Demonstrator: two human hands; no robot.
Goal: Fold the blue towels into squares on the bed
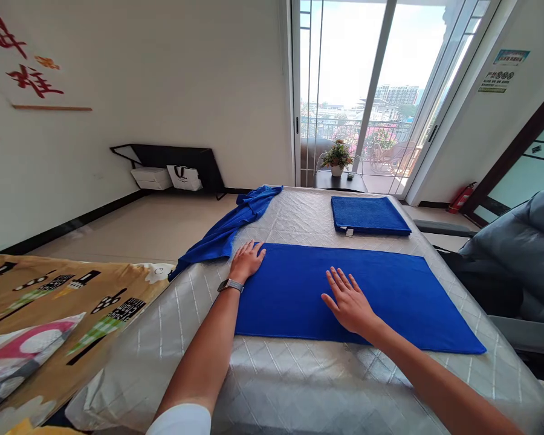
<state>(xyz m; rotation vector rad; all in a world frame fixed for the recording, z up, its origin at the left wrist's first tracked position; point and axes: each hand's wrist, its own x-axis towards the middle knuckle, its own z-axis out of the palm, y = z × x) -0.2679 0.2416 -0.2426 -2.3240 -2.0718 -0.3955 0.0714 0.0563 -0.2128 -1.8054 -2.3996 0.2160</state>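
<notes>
A blue towel (pixel 294 290) lies flat as a wide rectangle on the pale quilted mattress (pixel 281 374). At its left edge rests my left hand (pixel 247 261), fingers stretched out, a watch on the wrist. My right hand (pixel 348 302) is over the towel's middle, palm down with fingers spread; whether it presses on the cloth I cannot tell. Beyond the towel, at the far right of the mattress, sits a folded blue towel (pixel 369 214) with a small white tag. A crumpled blue cloth (pixel 229 226) hangs over the mattress's left edge.
To the left is a bed with a patterned tan cover (pixel 72 302) and a pillow (pixel 27 356). A grey puffy jacket (pixel 521 241) is on the right. Behind the mattress, a small table holds a potted plant (pixel 338 158) by the glass door. A black rack (pixel 176 158) stands against the wall.
</notes>
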